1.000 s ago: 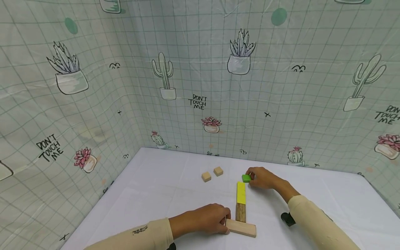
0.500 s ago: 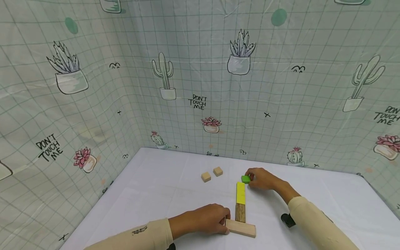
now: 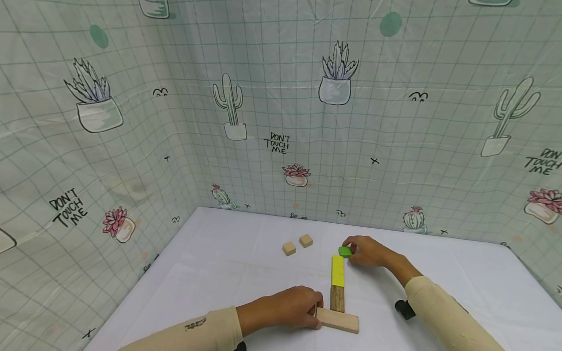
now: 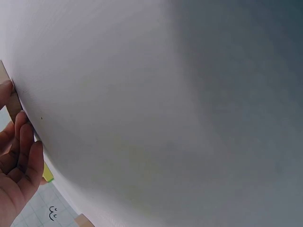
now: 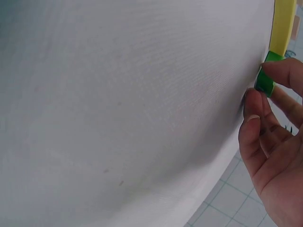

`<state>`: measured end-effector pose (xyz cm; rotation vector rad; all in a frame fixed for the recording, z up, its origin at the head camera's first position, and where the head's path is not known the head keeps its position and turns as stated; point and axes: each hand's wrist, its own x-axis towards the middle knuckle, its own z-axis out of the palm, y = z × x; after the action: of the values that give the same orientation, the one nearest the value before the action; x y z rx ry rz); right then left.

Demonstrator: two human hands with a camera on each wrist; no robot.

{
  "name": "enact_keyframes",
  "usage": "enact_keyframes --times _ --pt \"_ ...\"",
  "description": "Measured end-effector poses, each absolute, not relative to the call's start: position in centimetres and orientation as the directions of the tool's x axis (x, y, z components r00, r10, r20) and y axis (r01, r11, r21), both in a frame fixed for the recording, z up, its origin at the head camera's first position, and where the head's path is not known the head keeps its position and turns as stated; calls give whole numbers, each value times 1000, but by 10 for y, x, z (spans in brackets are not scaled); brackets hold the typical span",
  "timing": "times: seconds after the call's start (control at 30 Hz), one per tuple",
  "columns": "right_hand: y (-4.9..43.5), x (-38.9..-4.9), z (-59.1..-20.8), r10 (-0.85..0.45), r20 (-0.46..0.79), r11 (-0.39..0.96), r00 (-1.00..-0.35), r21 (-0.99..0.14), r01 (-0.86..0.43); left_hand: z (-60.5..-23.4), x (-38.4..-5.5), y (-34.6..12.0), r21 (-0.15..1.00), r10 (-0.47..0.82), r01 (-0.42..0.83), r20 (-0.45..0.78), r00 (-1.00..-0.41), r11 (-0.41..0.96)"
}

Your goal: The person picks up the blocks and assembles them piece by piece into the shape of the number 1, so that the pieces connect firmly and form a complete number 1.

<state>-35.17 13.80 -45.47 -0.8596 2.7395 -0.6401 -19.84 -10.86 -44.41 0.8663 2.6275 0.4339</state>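
Note:
My left hand (image 3: 298, 307) pinches the left end of a pale wooden block (image 3: 337, 320) lying crosswise on the white table. From that block's far side a dark-grained wooden block (image 3: 337, 298) runs away from me, and a yellow block (image 3: 337, 271) continues the line. At the far end of the yellow block, my right hand (image 3: 366, 251) pinches a small green block (image 3: 344, 252) between thumb and fingers. In the right wrist view the green block (image 5: 269, 75) sits right at the end of the yellow block (image 5: 282, 26).
Two small pale wooden cubes, a nearer one (image 3: 289, 248) and a farther one (image 3: 306, 240), lie left of the green block. A cactus-print grid cloth (image 3: 263, 97) hangs behind and left of the white table (image 3: 210, 263).
The right hand has brought the green block slightly nearer to me, up to the end of the yellow block. The left hand keeps its hold on the pale block.

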Motion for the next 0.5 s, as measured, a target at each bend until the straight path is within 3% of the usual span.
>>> enact_keyframes --times 0.5 --pt "138 -349 -455 -599 -34 718 -800 -466 -517 -442 -197 -109 373 620 523 -217 -754 766"
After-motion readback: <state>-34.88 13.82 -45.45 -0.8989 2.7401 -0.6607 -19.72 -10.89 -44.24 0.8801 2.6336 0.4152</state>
